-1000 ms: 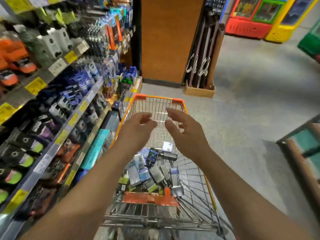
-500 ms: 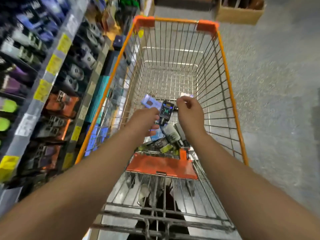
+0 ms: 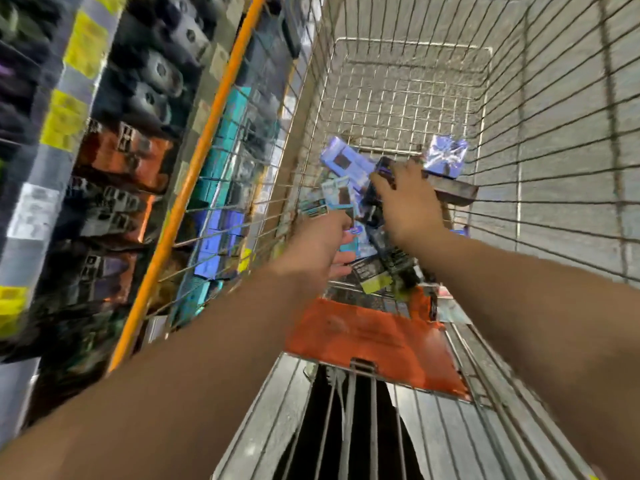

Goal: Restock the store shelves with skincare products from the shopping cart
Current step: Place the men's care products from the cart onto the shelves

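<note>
both hands are down inside the shopping cart [image 3: 204, 140], among the pile of skincare products [image 3: 349, 199] heaped at its near end, just beyond the orange child-seat flap [image 3: 374, 337]. the right hand [image 3: 408, 202] lies over the middle of the pile with its fingers curled onto a dark box [image 3: 384, 168], seemingly grasping its top edge, though the picture is blurred and the grip itself is not sharp. the left hand [image 3: 318, 247] is lower and nearer, at the left side of the pile; its fingers bend towards a small pale carton [image 3: 313, 207] and the light blue packs beside it, but i cannot tell whether it is grasping anything or only touching. a shiny lilac box [image 3: 446, 157] rests at the far right of the pile on a brown flat pack [image 3: 457, 194], and another lilac box [image 3: 341, 162] lies at the far left. a dark pack with a yellow-green band [image 3: 372, 275] lies nearest the flap. the far half of the cart shows only bare wire floor. beside the cart on the left stand the store shelves [image 3: 65, 109], with yellow price tags [image 3: 83, 46] along the edges and dark, orange and teal packets, all blurred.
</note>
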The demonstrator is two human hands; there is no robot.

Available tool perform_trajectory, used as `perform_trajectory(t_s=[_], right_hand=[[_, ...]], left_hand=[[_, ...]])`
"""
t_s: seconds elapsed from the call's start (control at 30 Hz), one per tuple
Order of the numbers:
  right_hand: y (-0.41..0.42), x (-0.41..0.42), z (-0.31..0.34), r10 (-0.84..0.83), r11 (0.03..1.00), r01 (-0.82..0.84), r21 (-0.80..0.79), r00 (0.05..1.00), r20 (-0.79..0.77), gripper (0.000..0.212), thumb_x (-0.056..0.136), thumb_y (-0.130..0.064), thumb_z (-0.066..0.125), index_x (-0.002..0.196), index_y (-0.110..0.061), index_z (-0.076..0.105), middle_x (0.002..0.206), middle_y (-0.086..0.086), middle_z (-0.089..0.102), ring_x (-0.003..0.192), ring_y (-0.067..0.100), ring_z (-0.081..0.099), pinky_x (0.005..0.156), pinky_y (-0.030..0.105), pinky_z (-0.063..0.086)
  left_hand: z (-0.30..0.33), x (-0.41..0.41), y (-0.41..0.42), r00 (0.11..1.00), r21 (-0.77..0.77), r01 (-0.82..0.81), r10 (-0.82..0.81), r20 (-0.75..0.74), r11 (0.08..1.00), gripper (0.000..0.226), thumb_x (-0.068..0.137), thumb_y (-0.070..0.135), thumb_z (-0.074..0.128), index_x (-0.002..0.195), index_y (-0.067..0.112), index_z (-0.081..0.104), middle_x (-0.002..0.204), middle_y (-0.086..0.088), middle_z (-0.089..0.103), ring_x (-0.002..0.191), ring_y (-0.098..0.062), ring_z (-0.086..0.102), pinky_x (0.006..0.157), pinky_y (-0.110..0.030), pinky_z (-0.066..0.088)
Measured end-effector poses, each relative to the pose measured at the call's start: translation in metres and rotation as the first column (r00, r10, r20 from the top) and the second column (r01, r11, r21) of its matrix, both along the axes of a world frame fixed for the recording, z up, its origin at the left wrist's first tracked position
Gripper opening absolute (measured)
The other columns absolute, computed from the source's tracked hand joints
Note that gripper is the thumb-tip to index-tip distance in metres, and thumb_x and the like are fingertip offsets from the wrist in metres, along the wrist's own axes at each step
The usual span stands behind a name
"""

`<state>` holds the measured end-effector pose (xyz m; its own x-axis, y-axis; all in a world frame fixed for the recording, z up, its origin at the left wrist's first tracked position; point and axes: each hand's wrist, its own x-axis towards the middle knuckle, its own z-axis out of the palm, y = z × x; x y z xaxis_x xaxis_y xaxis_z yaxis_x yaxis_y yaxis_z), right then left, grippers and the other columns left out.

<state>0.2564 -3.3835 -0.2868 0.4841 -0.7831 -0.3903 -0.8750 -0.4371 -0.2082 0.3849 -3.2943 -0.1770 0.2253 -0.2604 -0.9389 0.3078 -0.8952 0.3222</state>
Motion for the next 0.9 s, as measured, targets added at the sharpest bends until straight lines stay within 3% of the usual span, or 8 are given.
perform_trajectory(t_s=[0.07,0.17,0.3,0.4,0.53,0.73,0.83,0.9], right_hand=[[-0.006,0.001,-0.016,0.172,0.985,-0.173,0.002,0.972,-0.163,0.090,0.095,-0.019,0.067,0.165,-0.026,0.011,0.172,0.016,0.000,0.157,0.045,-0.001,0.124,0.060,0.017],[-0.011,0.005,-0.031,0.237,0.970,-0.245,-0.006,0.947,-0.218,0.097,0.096,-0.024,0.068,0.165,-0.031,0.001,0.173,0.005,-0.011,0.157,0.042,-0.010,0.125,0.060,0.013],[-0.015,0.006,-0.036,0.237,0.962,-0.262,-0.076,0.941,-0.241,0.089,0.095,-0.018,0.068,0.163,-0.030,0.013,0.173,0.006,0.000,0.152,0.045,0.014,0.112,0.051,0.033],[-0.017,0.004,-0.034,0.229,0.956,-0.266,-0.122,0.940,-0.253,0.082,0.093,-0.020,0.071,0.158,-0.031,0.023,0.172,0.007,0.008,0.147,0.045,0.021,0.112,0.051,0.032],[-0.016,-0.001,-0.028,0.227,0.953,-0.266,-0.142,0.942,-0.247,0.079,0.089,-0.026,0.075,0.154,-0.030,0.030,0.169,0.006,0.022,0.149,0.043,0.022,0.114,0.054,0.032],[0.001,0.001,-0.005,-0.048,0.983,0.068,-0.172,0.992,0.114,0.083,0.064,-0.038,0.096,0.134,-0.012,0.058,0.144,0.014,0.055,0.140,0.041,0.043,0.110,0.057,0.042],[0.019,0.012,0.016,-0.237,0.963,0.266,-0.040,0.911,0.337,0.085,0.066,-0.053,0.090,0.130,-0.005,0.062,0.148,0.021,0.050,0.147,0.043,0.033,0.120,0.055,0.029],[0.032,0.022,0.039,-0.382,0.920,0.375,0.111,0.804,0.456,0.088,0.063,-0.070,0.073,0.120,-0.003,0.064,0.139,0.022,0.053,0.142,0.038,0.036,0.119,0.053,0.030]], left_hand=[[-0.007,-0.001,-0.002,1.000,0.011,-0.001,0.001,0.016,1.000,0.023,0.101,0.028,0.054,0.119,0.016,0.062,0.106,0.003,0.067,0.087,-0.021,0.064,0.074,-0.034,0.054],[-0.015,-0.004,-0.003,0.999,0.031,-0.021,0.020,0.028,0.999,0.017,0.101,0.028,0.055,0.111,0.016,0.062,0.103,0.001,0.066,0.081,-0.021,0.061,0.076,-0.034,0.052],[-0.020,-0.006,-0.001,0.999,0.037,-0.028,0.026,0.040,0.999,0.019,0.100,0.025,0.057,0.114,0.014,0.063,0.112,-0.003,0.068,0.082,-0.024,0.060,0.077,-0.038,0.054],[-0.018,-0.002,0.000,0.999,0.040,-0.033,0.031,0.044,0.999,0.018,0.099,0.025,0.058,0.113,0.014,0.064,0.116,-0.004,0.069,0.085,-0.024,0.062,0.083,-0.041,0.057],[-0.011,0.000,0.001,0.999,0.038,-0.021,0.019,0.038,0.999,0.025,0.099,0.029,0.057,0.119,0.015,0.064,0.116,-0.002,0.069,0.090,-0.023,0.064,0.075,-0.039,0.057],[0.017,-0.007,-0.002,1.000,-0.021,-0.010,0.010,-0.004,1.000,0.013,0.101,0.029,0.056,0.105,0.019,0.063,0.116,-0.002,0.067,0.094,-0.023,0.063,0.074,-0.036,0.054],[0.034,-0.008,-0.004,0.999,-0.042,-0.039,0.040,0.023,0.998,0.012,0.102,0.021,0.054,0.094,0.016,0.062,0.103,-0.001,0.065,0.090,-0.022,0.060,0.084,-0.040,0.057],[0.045,-0.007,-0.004,0.996,-0.100,-0.069,0.074,0.050,0.993,0.014,0.104,0.015,0.050,0.104,0.011,0.063,0.096,-0.003,0.062,0.091,-0.024,0.061,0.091,-0.043,0.057]])
